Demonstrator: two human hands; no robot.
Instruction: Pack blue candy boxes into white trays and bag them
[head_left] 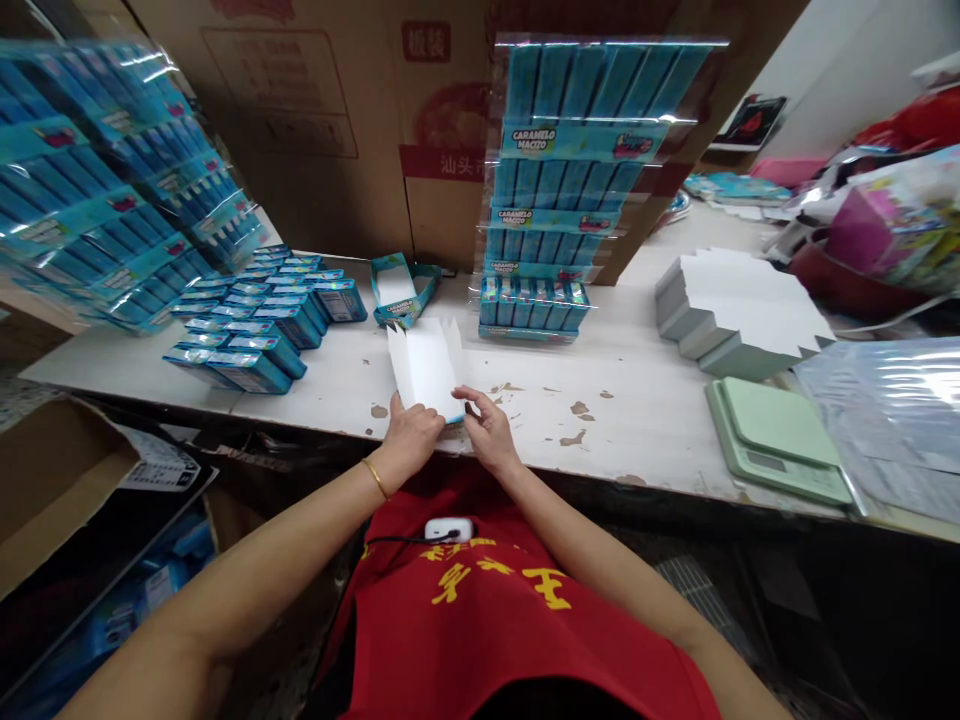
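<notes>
A part-folded display box, white inside with a bit of blue outside along its near edge, lies before me at the table's front edge. Its long sides stand up and its far end is open. My left hand is closed on the near left corner, thumb upward against the side. At the near right corner my right hand grips the box with bent thumb and forefinger; its other fingers are curled. Just beyond lies a folded blue box with a white inside, near the cardboard carton.
Several small blue packs stand in rows at left, beside hanging packs in clear plastic. A stacked blue display leans on a large carton. At right are white box blanks, a green scale and plastic sheets.
</notes>
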